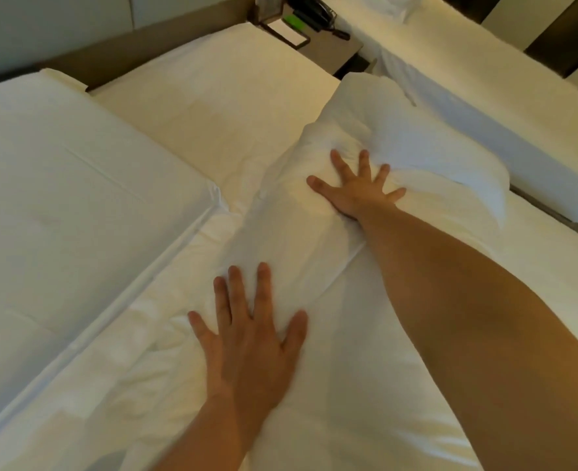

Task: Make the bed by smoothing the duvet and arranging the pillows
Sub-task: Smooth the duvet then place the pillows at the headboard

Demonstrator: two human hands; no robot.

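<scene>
In the middle of the bed (212, 107), a white pillow (287, 229) lies slantwise, its far end puffed up toward the right edge of the mattress and its near end flattened toward the person. The right hand (355, 190) presses down into the middle of the pillow, fingers straight and spread wide, so the fabric dents and wrinkles around the palm. The puffed end rises just beyond its fingertips. The left hand (250, 338) lies flat on the near end, fingers straight and a little apart, palm down on the creased cloth. Neither hand grips anything; both only press. Most of the pillow stretches between the two hands.

To the left, touching the pillow's near side, lies a thick, smooth white layer that looks like the duvet (59, 205), its long folded edge running beside the pillow. Under the right forearm is more white bedding. At the far end a nightstand (345, 52) carries a dark telephone (311, 15), and a second bed (484, 86) stands beyond it to the right.
</scene>
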